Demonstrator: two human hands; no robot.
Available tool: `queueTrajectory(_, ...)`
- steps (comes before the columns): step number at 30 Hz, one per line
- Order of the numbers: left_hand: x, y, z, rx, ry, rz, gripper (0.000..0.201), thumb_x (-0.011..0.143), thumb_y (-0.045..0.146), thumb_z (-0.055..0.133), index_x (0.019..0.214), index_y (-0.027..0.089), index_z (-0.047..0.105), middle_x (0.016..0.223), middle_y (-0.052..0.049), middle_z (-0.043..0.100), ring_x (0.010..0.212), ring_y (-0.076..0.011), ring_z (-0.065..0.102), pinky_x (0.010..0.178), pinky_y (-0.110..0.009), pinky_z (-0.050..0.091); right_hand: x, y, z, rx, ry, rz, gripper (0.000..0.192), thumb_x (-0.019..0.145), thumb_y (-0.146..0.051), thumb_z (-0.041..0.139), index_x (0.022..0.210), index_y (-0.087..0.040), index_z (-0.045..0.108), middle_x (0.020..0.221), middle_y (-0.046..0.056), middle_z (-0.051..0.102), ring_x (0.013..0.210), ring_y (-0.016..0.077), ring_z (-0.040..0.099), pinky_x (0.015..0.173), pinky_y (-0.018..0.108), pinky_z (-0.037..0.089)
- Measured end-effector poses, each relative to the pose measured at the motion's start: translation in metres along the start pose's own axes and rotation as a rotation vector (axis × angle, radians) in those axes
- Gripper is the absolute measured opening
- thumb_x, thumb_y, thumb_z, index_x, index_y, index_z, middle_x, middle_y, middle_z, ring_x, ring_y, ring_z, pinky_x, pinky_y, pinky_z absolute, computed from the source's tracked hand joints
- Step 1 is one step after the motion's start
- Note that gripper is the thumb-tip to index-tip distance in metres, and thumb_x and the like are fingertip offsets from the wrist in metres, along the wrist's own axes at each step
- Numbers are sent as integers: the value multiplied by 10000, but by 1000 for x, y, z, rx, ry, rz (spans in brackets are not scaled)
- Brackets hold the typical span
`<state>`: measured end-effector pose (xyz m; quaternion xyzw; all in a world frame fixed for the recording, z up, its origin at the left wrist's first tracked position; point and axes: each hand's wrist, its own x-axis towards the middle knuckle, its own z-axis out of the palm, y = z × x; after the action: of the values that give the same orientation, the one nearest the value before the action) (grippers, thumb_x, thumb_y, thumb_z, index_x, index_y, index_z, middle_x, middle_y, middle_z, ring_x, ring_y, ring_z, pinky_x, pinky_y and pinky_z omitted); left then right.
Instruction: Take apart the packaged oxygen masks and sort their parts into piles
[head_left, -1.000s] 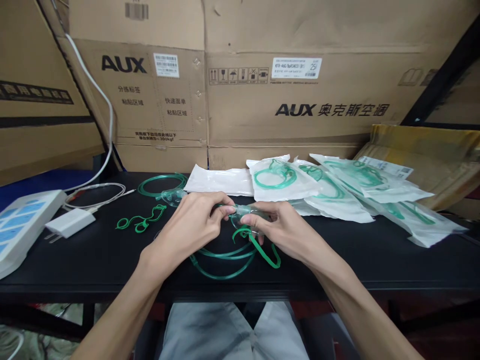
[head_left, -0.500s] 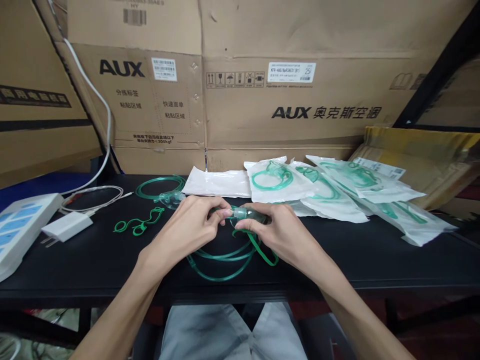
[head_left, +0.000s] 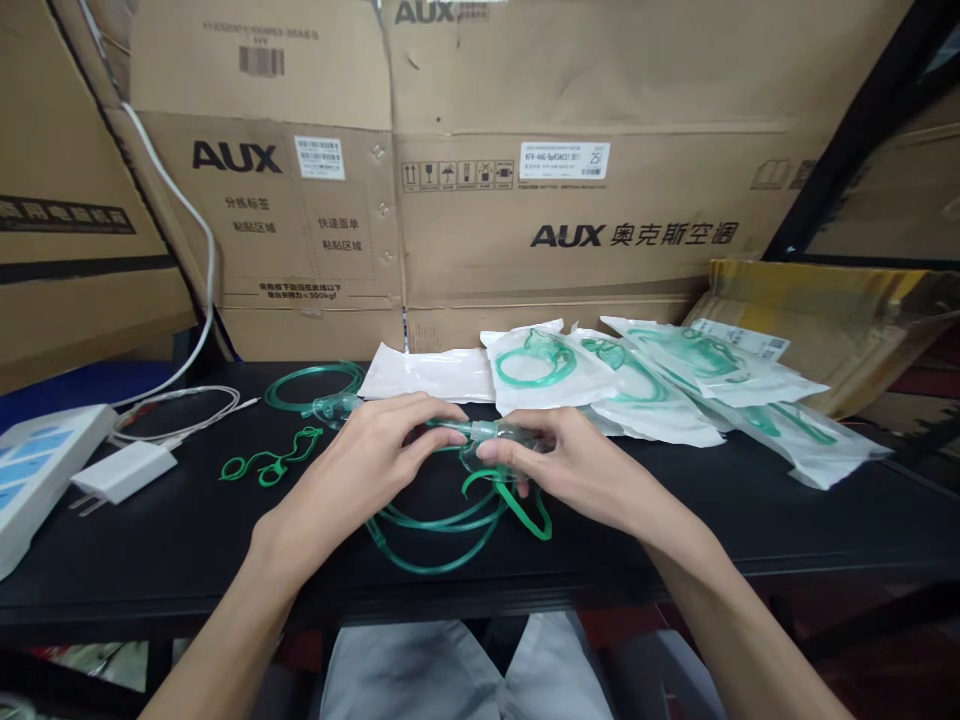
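My right hand (head_left: 562,455) is closed around a clear green oxygen mask (head_left: 472,460), its fingers partly hiding the mask body. A green elastic strap (head_left: 540,525) hangs from the mask toward the black table. With thumb and fingertips, my left hand (head_left: 390,435) pinches the end of a green tube (head_left: 457,427) at the mask's connector; whether the tube sits inside cannot be seen. Loops of green tubing (head_left: 431,570) lie below both hands. Another clear mask (head_left: 330,408) rests behind my left hand, near a tubing coil (head_left: 311,368).
Loose green straps (head_left: 274,468) lie on the left. Farther left are a white charger (head_left: 127,472), its cable and a power strip (head_left: 52,470). Bagged masks (head_left: 551,365) and a white packet (head_left: 427,375) line the back, before cardboard boxes (head_left: 465,240).
The camera view has shifted slightly. My left thumb and fingers have slid back along the tube, and my right hand has turned the mask a little, showing more of it.
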<state>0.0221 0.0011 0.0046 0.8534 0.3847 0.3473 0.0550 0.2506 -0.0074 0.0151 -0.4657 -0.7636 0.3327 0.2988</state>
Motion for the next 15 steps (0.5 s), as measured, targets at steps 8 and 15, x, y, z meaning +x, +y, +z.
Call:
queueTrajectory(8, -1, -1, 3, 60, 31, 94, 141, 1038, 230, 586, 1102, 224, 711, 1079, 4, 757, 994, -182, 679, 899, -288, 475, -2, 4, -4, 60, -73, -10, 484, 944, -627, 600, 765, -178, 620, 565, -34, 558, 555, 138, 576, 575, 258, 408)
queueTrajectory(15, -2, 6, 3, 83, 71, 157, 188, 1053, 149, 509, 1080, 200, 688, 1009, -27, 734, 934, -188, 667, 835, -308, 480, -4, -1, -5, 165, -135, -27, 539, 958, -668, 541, 854, -160, 685, 643, -9, 597, 533, 125, 552, 548, 263, 402)
